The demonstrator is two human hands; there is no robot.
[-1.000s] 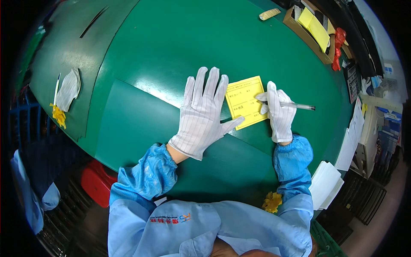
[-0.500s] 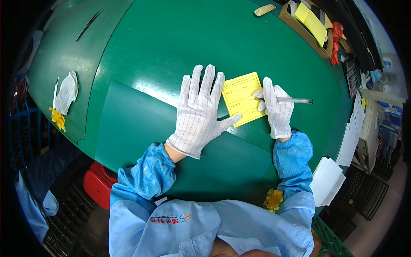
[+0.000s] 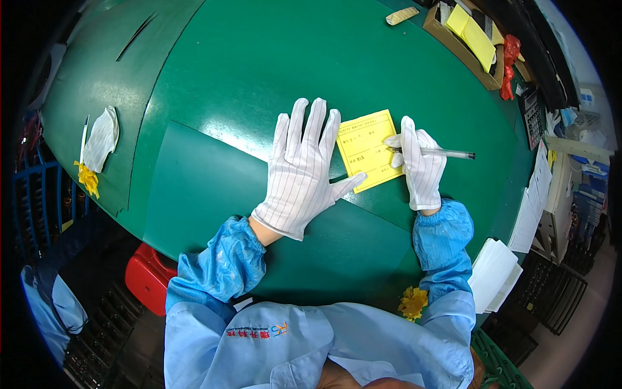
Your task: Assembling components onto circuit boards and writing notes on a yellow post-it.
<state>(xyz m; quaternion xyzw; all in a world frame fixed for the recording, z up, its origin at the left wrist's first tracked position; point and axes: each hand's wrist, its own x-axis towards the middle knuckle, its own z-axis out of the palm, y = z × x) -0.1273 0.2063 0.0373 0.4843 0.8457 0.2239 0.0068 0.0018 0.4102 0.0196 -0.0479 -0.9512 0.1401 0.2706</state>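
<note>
A yellow printed slip (image 3: 366,146) lies slightly turned on the green tabletop (image 3: 246,58), with some handwriting on it. My left hand (image 3: 301,159), in a white striped glove, lies flat to the left of the slip with its fingers spread. Its thumb presses on the slip's lower left edge. In a matching glove, my right hand (image 3: 420,159) grips a pen (image 3: 453,153) with a clear barrel. The pen's tip end is over the right part of the slip, partly hidden by the fingers. The barrel sticks out to the right.
Tweezers (image 3: 136,37) and a white cloth (image 3: 102,139) lie at the left. A cardboard box (image 3: 463,55) holding yellow pads stands at the far right, near a calculator (image 3: 533,117). White papers (image 3: 495,275) are by my right sleeve. A red stool (image 3: 148,279) stands below the left edge.
A little more dark handwriting shows in the slip's middle row. The right hand and pen have shifted very slightly; the left hand stays in place.
</note>
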